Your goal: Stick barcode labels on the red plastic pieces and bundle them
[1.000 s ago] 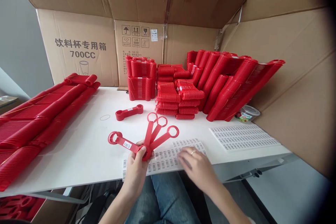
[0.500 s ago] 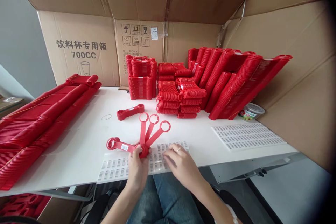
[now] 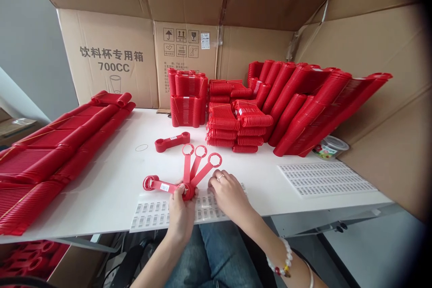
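Pinched a fan of red ring-ended strips [image 3: 186,173] by one end in the left hand [image 3: 182,207], over the barcode sheet [image 3: 151,216], bunched the right hand [image 3: 227,191] nearby, couldn't tell whether around anything, and faced cardboard [image 3: 111,31] printed "饮料杯专用箱 700CC", with red pieces [image 3: 37,256] in a carton [image 3: 76,265] below.

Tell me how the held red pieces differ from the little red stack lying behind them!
The held red pieces fan out; the little red stack is lined up. The held red pieces are in the left hand; the little red stack lies on the table. Both are red, with round ends and a white label.
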{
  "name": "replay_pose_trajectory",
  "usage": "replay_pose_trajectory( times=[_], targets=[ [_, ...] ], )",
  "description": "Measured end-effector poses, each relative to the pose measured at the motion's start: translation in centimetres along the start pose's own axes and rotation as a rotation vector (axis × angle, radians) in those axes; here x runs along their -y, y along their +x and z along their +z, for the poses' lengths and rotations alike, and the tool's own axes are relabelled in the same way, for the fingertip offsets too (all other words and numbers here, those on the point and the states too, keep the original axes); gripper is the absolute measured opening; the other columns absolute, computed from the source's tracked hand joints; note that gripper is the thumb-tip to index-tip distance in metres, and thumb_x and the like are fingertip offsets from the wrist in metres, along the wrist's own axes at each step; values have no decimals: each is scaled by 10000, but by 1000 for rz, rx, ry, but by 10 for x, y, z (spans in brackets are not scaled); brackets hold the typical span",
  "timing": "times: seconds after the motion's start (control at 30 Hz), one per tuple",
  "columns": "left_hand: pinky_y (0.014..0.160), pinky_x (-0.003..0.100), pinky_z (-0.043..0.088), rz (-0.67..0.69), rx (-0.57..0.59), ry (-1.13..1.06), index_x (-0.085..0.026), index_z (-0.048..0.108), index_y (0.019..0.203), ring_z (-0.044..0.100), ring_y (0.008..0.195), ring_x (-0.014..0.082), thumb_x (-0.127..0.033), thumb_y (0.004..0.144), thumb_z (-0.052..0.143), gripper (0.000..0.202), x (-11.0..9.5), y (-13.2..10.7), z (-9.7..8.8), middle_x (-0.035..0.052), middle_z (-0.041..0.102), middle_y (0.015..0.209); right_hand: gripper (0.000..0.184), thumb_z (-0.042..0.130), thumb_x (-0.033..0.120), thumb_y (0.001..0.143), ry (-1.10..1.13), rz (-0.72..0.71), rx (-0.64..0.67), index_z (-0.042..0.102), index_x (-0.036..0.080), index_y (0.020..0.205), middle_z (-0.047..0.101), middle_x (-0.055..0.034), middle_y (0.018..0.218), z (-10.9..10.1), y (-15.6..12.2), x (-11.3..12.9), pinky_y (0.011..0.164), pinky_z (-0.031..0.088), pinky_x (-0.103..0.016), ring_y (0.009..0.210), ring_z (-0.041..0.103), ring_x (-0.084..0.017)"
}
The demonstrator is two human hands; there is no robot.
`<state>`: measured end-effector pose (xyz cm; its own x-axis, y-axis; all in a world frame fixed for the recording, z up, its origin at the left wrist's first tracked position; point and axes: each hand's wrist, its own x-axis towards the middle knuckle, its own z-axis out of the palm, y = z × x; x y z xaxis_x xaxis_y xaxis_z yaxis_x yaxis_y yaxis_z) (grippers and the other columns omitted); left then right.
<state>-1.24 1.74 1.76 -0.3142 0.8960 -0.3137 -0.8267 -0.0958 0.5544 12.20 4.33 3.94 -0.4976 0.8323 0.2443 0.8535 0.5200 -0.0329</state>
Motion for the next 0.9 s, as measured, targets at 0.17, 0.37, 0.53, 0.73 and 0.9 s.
replay_pose_trajectory(
  times=[0.17,0.37,0.53,0.73,0.9],
  targets=[
    [658,217,545,-8,-17,1,-167,550,736,523,688,97,-223,777,642,115,0,0,1,-17,540,749,150,529,73,907,166,121,-85,629,180,939,669,-82,1006,-12,-3,-20,810,471,-373,958,604,-243],
    [662,214,541,12,2,8,-167,584,800,531,719,95,-244,757,669,123,2,1,-2,-5,582,822,353,554,15,850,360,92,51,571,186,1158,706,-34,921,-7,7,-17,875,445,-360,953,648,-214],
    [668,213,544,5,9,27,-168,594,810,527,726,93,-264,735,700,162,2,1,-2,-4,583,837,353,522,-11,838,392,88,71,572,192,1123,685,-31,895,-11,7,-20,888,429,-360,962,627,-212],
    [654,212,542,-5,-15,20,-168,583,778,514,701,92,-265,694,726,192,2,2,-2,-16,551,793,419,462,-8,857,488,159,-2,481,200,1220,648,-50,999,-8,3,-35,886,458,-367,942,610,-201],
    [660,211,540,13,4,27,-176,574,763,515,695,89,-258,731,703,156,2,0,-2,-22,543,778,432,436,-8,841,557,149,102,494,210,1210,636,-52,1036,-2,2,-28,836,488,-349,903,620,-191]
  ],
)
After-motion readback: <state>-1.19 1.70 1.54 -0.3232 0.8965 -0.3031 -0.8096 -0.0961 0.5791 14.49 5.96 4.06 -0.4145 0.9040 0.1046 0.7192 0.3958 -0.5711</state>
